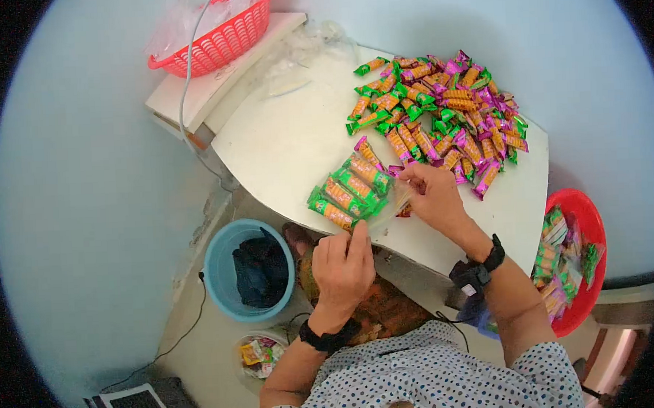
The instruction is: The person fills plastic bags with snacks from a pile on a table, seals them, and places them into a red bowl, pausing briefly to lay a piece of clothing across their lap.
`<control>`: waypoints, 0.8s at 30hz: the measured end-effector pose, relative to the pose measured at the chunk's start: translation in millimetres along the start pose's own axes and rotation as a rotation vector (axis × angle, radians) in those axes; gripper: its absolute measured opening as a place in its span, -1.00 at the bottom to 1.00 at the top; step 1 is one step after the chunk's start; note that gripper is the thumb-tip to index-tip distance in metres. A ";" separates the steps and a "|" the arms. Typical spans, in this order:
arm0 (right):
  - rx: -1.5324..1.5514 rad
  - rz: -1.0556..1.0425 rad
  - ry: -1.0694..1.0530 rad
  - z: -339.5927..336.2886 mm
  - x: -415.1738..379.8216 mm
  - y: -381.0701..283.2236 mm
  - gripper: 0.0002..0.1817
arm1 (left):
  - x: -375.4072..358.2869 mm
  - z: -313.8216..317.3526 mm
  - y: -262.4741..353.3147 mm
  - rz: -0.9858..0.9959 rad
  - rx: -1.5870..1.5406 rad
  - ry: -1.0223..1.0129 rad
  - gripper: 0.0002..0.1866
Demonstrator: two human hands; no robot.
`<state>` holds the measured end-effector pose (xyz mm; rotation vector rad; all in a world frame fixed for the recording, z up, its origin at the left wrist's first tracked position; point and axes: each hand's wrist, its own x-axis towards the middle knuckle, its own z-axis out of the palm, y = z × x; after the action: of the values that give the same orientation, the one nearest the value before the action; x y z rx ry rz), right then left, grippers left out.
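Note:
A clear plastic bag [380,207] lies near the table's front edge with several green-and-orange snack packets [343,194] side by side in it. My right hand [438,197] pinches the loose end of this bag between thumb and fingers. At the bag's near edge, my left hand [342,267] has its fingers bent and closed on the plastic, their tips partly hidden. Just beyond my right hand spreads a large pile of single snack packets [450,104], some with green ends and others with purple ends.
A red basket [232,34] of plastic bags stands at the back left. On the right is a red basin [598,265] of filled bags. A blue bucket [215,289] with dark cloth and a small bin [248,368] stand on the floor. A cable [184,101] hangs at left.

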<state>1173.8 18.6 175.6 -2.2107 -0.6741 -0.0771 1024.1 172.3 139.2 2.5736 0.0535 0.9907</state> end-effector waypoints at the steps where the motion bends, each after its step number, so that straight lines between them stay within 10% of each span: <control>1: 0.009 0.016 -0.017 -3.3 -0.4 -3.0 -0.86 | -0.7 -0.3 0.1 -0.011 -0.014 -0.007 -0.55; 24: 0.517 0.005 -0.289 -27.1 7.1 13.2 -0.64 | -1.9 0.1 -1.5 0.227 0.083 0.059 -0.65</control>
<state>1190.7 -4.9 186.6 -1.7352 -0.7466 0.3857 1022.9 173.3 137.5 2.6695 -0.1891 1.1684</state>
